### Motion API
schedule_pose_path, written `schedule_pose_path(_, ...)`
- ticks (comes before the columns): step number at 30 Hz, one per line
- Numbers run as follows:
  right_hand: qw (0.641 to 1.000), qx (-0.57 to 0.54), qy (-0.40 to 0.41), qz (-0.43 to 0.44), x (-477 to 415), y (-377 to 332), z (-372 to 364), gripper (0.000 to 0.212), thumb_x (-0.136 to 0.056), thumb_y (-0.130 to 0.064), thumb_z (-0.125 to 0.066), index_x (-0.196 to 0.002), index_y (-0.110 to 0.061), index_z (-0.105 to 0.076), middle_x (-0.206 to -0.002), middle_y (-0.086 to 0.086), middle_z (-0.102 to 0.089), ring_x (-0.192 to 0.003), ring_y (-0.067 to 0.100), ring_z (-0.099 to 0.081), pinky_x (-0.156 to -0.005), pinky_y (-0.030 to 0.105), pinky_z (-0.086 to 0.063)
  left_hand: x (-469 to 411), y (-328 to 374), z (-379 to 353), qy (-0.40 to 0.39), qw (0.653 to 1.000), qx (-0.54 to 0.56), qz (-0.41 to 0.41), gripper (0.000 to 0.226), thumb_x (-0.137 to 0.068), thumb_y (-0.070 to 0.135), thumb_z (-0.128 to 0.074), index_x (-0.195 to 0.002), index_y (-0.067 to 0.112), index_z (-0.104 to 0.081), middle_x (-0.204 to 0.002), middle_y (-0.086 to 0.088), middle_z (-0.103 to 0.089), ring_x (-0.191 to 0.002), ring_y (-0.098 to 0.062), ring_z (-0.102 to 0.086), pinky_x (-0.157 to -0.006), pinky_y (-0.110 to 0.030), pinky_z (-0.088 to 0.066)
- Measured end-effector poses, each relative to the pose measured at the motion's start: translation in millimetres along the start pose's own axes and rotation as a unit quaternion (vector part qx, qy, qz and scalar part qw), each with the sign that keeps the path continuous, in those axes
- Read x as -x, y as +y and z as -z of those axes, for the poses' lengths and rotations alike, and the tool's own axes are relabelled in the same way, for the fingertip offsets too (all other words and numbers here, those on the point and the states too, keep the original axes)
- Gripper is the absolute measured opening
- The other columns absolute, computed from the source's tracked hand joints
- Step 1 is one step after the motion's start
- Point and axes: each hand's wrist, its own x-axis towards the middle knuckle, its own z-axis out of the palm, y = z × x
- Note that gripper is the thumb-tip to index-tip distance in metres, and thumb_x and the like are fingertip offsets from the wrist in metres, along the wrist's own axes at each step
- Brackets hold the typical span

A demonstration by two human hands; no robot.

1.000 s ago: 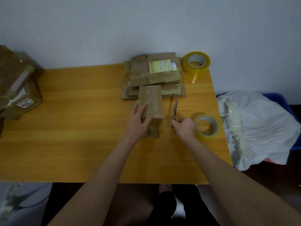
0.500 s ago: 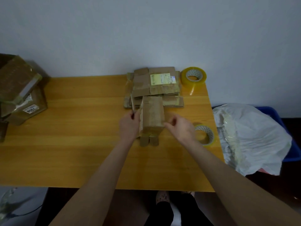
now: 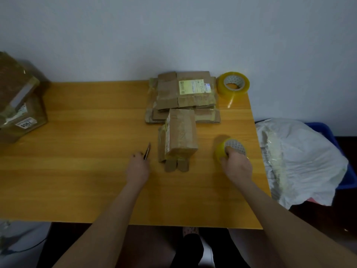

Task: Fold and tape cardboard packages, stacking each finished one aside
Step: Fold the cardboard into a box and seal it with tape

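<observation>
Fingers of right grip [image 3: 237, 167] curled round tape roll [image 3: 230, 148], wrist low over bench [image 3: 77, 161]. In left grip [image 3: 138, 169], pinched, what seems a slim cutter [image 3: 147, 152]. Between both grips, apart from each, half-folded package [image 3: 180, 136]: judged light, stiff board, loose flaps nearest; best taken across its long sides, not by flaps.

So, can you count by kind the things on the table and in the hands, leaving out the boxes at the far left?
Tape rolls: 2, back tape roll and held tape roll in the right hand
Cutter: 1, in the left hand
Folded package: 1
Flat cardboard pile: 1
Total: 5
</observation>
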Motion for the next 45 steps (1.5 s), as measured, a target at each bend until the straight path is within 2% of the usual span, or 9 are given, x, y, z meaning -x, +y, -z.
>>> schedule_pose_path(3, 0.989, -0.142, -0.008, 0.033, -7, -18, 7, 0.029, -0.096, -0.027, -0.055, -0.122, -0.014, -0.060, -0.104, 0.011, -0.068, -0.092, 0.032, -0.062, -0.064, 0.032, -0.042, 10, 43, 13, 0.081, 0.983, 0.123, -0.106, 0.043, -0.098, 0.034, -0.049, -0.136, 0.014, -0.044, -0.131, -0.004, -0.052, -0.113, -0.021, -0.054, -0.089, -0.032, -0.045)
schedule_pose_path(8, 0.945, -0.324, -0.047, 0.028, -6, -45, 19, 0.025, -0.095, -0.017, -0.057, -0.119, -0.007, -0.062, -0.108, 0.008, -0.067, -0.102, 0.027, -0.061, -0.077, 0.030, -0.044, 23, 95, 8, -0.090, 0.949, 0.269, -0.137, 0.063, -0.097, 0.033, -0.051, -0.151, 0.024, -0.019, -0.149, -0.002, -0.037, -0.134, -0.024, -0.040, -0.108, -0.041, -0.038)
schedule_pose_path(14, 0.913, -0.399, -0.071, 0.050, 2, -36, 34, 0.023, -0.095, -0.006, -0.055, -0.116, -0.005, -0.063, -0.102, 0.005, -0.065, -0.095, 0.018, -0.059, -0.084, 0.035, -0.047, 25, 93, 6, -0.182, 0.909, 0.351, -0.131, 0.058, -0.100, 0.015, -0.044, -0.152, 0.023, -0.019, -0.150, -0.004, -0.037, -0.131, -0.023, -0.043, -0.102, -0.036, -0.043)
schedule_pose_path(19, 0.908, -0.406, -0.086, 0.064, 0, -26, 36, 0.028, -0.094, -0.004, -0.056, -0.121, -0.008, -0.063, -0.110, 0.005, -0.066, -0.103, 0.018, -0.060, -0.088, 0.035, -0.047, 20, 93, 6, -0.176, 0.916, 0.339, -0.124, 0.055, -0.103, 0.019, -0.039, -0.152, 0.024, -0.016, -0.151, -0.002, -0.035, -0.134, -0.021, -0.040, -0.101, -0.030, -0.039)
schedule_pose_path(27, 0.860, -0.490, -0.087, 0.114, 8, -18, 75, 0.036, -0.092, 0.002, -0.056, -0.102, -0.031, -0.065, -0.100, -0.011, -0.069, -0.091, -0.002, -0.062, -0.080, 0.011, -0.046, 27, 107, 14, -0.048, 0.965, 0.207, -0.150, 0.056, -0.101, 0.026, -0.044, -0.152, 0.021, -0.021, -0.154, -0.003, -0.029, -0.141, -0.023, -0.028, -0.112, -0.037, -0.029)
schedule_pose_path(30, 0.854, -0.492, -0.105, 0.133, 12, -20, 88, 0.032, -0.092, 0.002, -0.057, -0.114, -0.020, -0.065, -0.110, -0.008, -0.068, -0.099, -0.001, -0.061, -0.083, 0.010, -0.046, 36, 124, 36, 0.041, 0.954, 0.228, -0.190, 0.043, -0.100, 0.027, -0.045, -0.141, 0.013, -0.042, -0.139, -0.003, -0.048, -0.123, -0.015, -0.046, -0.097, -0.025, -0.036)
schedule_pose_path(33, 0.845, -0.498, -0.105, 0.163, 15, -26, 103, 0.033, -0.090, 0.002, -0.059, -0.111, -0.023, -0.067, -0.110, -0.012, -0.069, -0.101, -0.001, -0.061, -0.085, 0.014, -0.046, 51, 148, 60, -0.056, 0.917, 0.348, -0.186, 0.033, -0.099, 0.034, -0.047, -0.112, 0.009, -0.064, -0.098, -0.003, -0.069, -0.079, -0.010, -0.063, -0.067, -0.023, -0.049)
schedule_pose_path(36, 0.861, -0.457, -0.110, 0.194, 14, -33, 112, 0.029, -0.087, -0.004, -0.065, -0.104, -0.027, -0.070, -0.108, -0.014, -0.070, -0.106, 0.003, -0.061, -0.093, 0.020, -0.046, 63, 162, 73, -0.138, 0.885, 0.409, -0.175, 0.031, -0.096, 0.031, -0.053, -0.105, 0.004, -0.067, -0.074, 0.001, -0.064, -0.059, -0.006, -0.058, -0.051, -0.020, -0.042)
schedule_pose_path(45, 0.820, -0.545, -0.044, 0.169, 3, -52, 148, 0.013, -0.087, -0.003, -0.066, -0.097, -0.011, -0.069, -0.085, 0.011, -0.070, -0.076, 0.011, -0.064, -0.072, 0.027, -0.052, 69, 171, 81, -0.089, 0.879, 0.369, -0.290, 0.018, -0.085, 0.011, -0.070, -0.103, 0.007, -0.068, -0.087, -0.004, -0.070, -0.074, -0.014, -0.064, -0.064, -0.023, -0.054)
